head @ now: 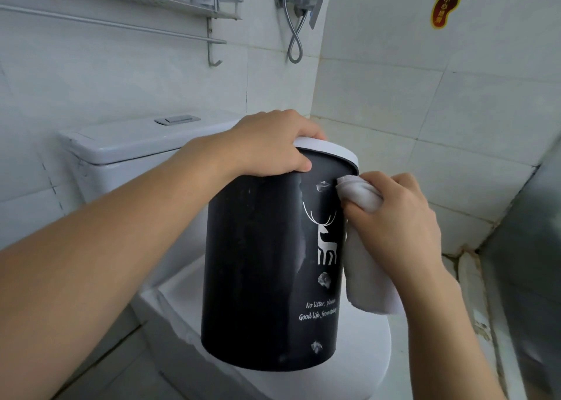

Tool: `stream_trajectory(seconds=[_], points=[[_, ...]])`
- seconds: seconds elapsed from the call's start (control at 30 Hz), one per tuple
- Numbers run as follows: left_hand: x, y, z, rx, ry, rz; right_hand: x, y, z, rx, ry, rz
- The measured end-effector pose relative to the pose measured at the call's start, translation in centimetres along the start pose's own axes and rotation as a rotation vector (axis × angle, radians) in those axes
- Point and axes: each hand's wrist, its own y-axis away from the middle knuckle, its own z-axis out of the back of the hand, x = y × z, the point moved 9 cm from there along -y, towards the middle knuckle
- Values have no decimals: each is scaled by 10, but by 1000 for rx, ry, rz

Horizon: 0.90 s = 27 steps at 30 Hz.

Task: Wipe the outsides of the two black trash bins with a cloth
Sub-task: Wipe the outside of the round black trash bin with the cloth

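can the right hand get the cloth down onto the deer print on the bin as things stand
Probably yes. The right hand already presses the cloth on the black bin near the rim, beside the deer print, and nothing covers the print. The left hand grips the top, well above it.

Black bin (pixel 258 263) with white rim (pixel 331 151), white deer print (pixel 324 242) and white lettering (pixel 318 310); white cloth (pixel 364 266); white toilet (pixel 127 147); red-and-yellow footprint sticker (pixel 449 3), far right.
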Motion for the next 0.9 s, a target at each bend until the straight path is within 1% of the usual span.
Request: stream_trajectory(seconds=[0.17,0.23,0.37,0.47,0.63,0.83,0.9], points=[[-1,-1,-1,5,10,0,41,15,0,-9,15,202],[-1,-1,-1,13,6,-4,38,13,-1,-7,4,194],[-2,-1,-2,39,5,-12,22,1,2,-19,2,115],[-5,-1,-2,37,3,-22,27,-8,7,-36,-19,126],[-3,-4,-2,48,20,-20,34,-8,5,-11,-15,144],[0,-7,-3,49,20,-2,29,22,-4,75,102,192],[-2,-7,-3,52,26,-7,26,21,-2,67,103,190]])
